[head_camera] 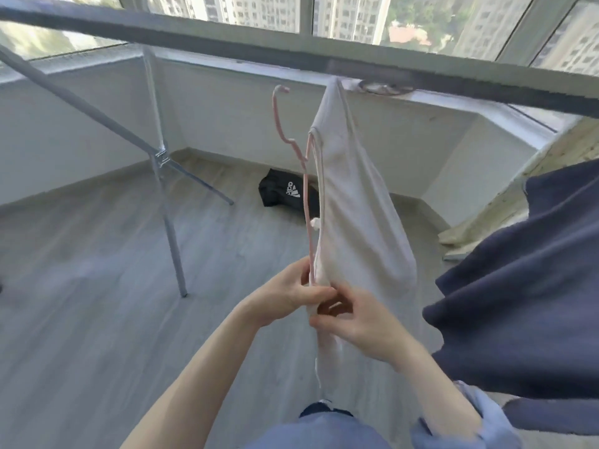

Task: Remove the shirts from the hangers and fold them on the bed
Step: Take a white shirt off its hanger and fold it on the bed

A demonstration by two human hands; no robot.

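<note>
Under the drying rail (227, 37) | white shirt (353, 202) hangs on a tilted pink hanger (293, 147), hook below the rail | left hand (285, 293) pinches the hanger's lower end | right hand (356, 322) grips shirt fabric | navy garment (525, 286) at right | black bag (285, 192) on floor.

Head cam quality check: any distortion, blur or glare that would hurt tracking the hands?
Head view: strong wide-angle bowing; the drying rail slants across the top with smeared, jagged edges. Head view: soft daylight from the windows, no harsh glare. Head view: left hand, right hand, pink hanger and white shirt read fairly sharp.
</note>
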